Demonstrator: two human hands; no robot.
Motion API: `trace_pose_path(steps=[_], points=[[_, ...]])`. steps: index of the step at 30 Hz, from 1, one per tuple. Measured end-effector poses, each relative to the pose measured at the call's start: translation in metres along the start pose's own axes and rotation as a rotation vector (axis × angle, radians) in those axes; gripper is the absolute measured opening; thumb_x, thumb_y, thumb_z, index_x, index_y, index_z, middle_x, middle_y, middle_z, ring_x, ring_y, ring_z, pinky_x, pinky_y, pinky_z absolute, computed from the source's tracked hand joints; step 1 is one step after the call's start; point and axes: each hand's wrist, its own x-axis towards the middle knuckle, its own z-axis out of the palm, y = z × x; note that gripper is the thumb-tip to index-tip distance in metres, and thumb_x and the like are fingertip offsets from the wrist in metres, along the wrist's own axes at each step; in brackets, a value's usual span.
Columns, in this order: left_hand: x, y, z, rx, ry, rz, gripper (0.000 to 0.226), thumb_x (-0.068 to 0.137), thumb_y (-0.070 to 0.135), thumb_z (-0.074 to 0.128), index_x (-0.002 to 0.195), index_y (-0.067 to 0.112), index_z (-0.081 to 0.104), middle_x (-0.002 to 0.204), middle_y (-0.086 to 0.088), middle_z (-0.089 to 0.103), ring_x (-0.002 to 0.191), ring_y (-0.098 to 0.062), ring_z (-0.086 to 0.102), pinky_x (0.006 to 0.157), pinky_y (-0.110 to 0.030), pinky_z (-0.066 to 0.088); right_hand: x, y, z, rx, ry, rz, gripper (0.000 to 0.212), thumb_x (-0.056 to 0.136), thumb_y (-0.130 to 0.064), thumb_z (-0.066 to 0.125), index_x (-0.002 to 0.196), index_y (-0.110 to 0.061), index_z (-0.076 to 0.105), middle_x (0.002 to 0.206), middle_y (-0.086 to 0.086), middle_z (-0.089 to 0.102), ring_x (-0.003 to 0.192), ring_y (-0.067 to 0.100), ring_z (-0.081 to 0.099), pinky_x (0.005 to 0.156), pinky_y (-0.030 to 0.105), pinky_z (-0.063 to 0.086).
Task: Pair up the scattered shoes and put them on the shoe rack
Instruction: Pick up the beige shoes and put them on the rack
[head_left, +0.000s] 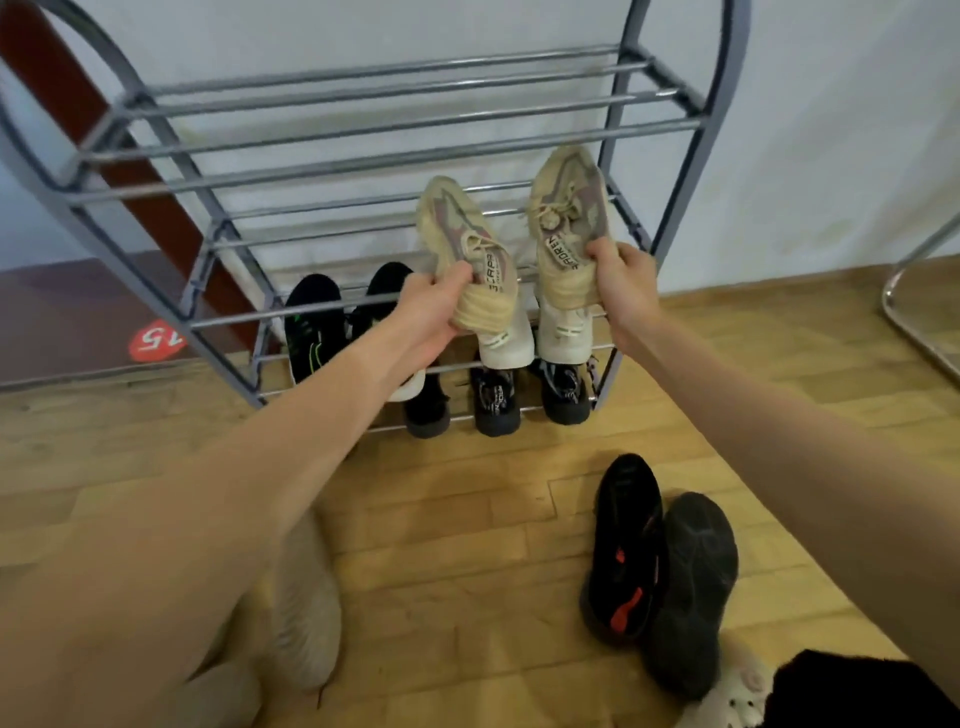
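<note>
My left hand (431, 312) grips one beige sneaker (462, 234) by its heel, toe pointing at the rack. My right hand (626, 286) grips the matching beige sneaker (569, 208) the same way. Both shoes hover in front of the grey metal shoe rack (363, 166), at its middle shelf on the right. Lower down, the rack holds a black pair with green accents (311, 327), white shoes (561, 338) and dark shoes (496, 402). On the wooden floor lies a black pair with red marks (628, 540), one shoe sole-up (696, 587).
The rack stands against a white wall; its top two shelves hold nothing. A chrome tube frame (914, 317) is at the right edge. A red round sticker (156, 338) marks the dark floor at left. My knee and a pale slipper (727, 696) are at the bottom.
</note>
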Motion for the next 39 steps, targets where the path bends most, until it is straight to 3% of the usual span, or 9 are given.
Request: trace_pose_path(steps=[6,12,15,20,25,29,31,35,39], points=[[0.029,0.007,0.017,-0.072,0.030,0.100,0.030,0.102,0.021,0.043,0.122,0.000,0.053,0.110,-0.010,0.068,0.096,-0.018,0.067,0.071,-0.028,0.058,0.027,-0.003,0.018,-0.009,0.064,0.003,0.040,0.097,-0.024,0.037,0.111,0.006,0.059,0.092,0.010,0.057,0.082,0.019,0.054,0.068,0.031,0.041],[0.046,-0.009,0.030,0.030,0.178,0.059,0.046,0.100,0.039,0.037,0.125,0.003,0.052,0.117,-0.013,0.066,0.101,-0.024,0.067,0.088,-0.041,0.057,0.033,0.011,0.022,-0.235,0.107,-0.014,0.031,0.098,-0.031,0.033,0.076,-0.013,0.046,0.096,0.011,0.045,0.090,0.022,0.042,0.065,0.030,0.035],[0.048,-0.010,0.028,0.131,0.204,0.053,0.044,0.100,0.039,0.035,0.122,0.006,0.053,0.111,-0.010,0.067,0.096,-0.023,0.067,0.076,-0.037,0.060,0.026,0.020,0.019,-0.275,0.093,-0.077,0.024,0.097,-0.031,0.035,0.091,-0.010,0.047,0.104,0.010,0.047,0.094,0.023,0.045,0.056,0.027,0.033],[0.037,-0.001,0.025,0.229,0.235,0.040,0.039,0.099,0.038,0.039,0.116,0.009,0.059,0.109,-0.008,0.067,0.096,-0.023,0.067,0.080,-0.039,0.060,0.006,0.028,0.011,-0.278,-0.007,-0.173,0.029,0.093,-0.039,0.036,0.106,-0.017,0.050,0.120,0.016,0.052,0.112,0.030,0.050,0.075,0.030,0.040],[0.030,-0.012,0.010,0.382,0.302,0.120,0.036,0.098,0.039,0.037,0.111,0.015,0.060,0.124,-0.012,0.059,0.110,-0.025,0.060,0.071,-0.040,0.062,-0.020,0.042,-0.005,-0.434,-0.039,-0.236,0.042,0.101,-0.028,0.032,0.139,-0.010,0.039,0.122,0.008,0.037,0.095,0.002,0.043,0.072,0.012,0.036],[0.008,-0.039,0.005,0.546,0.352,0.187,0.051,0.094,0.043,0.034,0.136,0.017,0.044,0.135,-0.014,0.048,0.109,-0.031,0.061,0.084,-0.046,0.058,-0.042,0.070,-0.022,-0.612,-0.073,-0.210,0.050,0.100,-0.029,0.036,0.143,-0.003,0.033,0.140,0.018,0.036,0.129,0.027,0.038,0.094,0.028,0.036],[-0.008,-0.063,0.003,0.648,0.334,0.202,0.060,0.093,0.045,0.036,0.144,0.013,0.031,0.137,-0.017,0.042,0.104,-0.034,0.063,0.086,-0.048,0.055,-0.052,0.088,-0.032,-0.690,-0.111,-0.163,0.048,0.100,-0.027,0.039,0.141,-0.001,0.033,0.142,0.019,0.034,0.130,0.032,0.040,0.098,0.034,0.038],[-0.041,-0.118,0.007,0.852,0.176,0.156,0.051,0.095,0.033,0.045,0.139,0.009,0.034,0.132,-0.017,0.047,0.105,-0.030,0.059,0.087,-0.034,0.047,-0.071,0.126,-0.062,-0.894,-0.173,-0.013,0.051,0.098,-0.022,0.046,0.140,0.002,0.031,0.141,0.022,0.036,0.131,0.036,0.036,0.099,0.038,0.037],[-0.064,-0.177,0.022,1.030,0.041,0.039,0.057,0.093,0.026,0.054,0.142,0.010,0.031,0.139,-0.013,0.039,0.117,-0.029,0.053,0.091,-0.035,0.043,-0.101,0.175,-0.104,-1.065,-0.167,0.181,0.060,0.096,-0.022,0.049,0.142,0.007,0.024,0.142,0.027,0.029,0.129,0.041,0.036,0.104,0.042,0.035]])
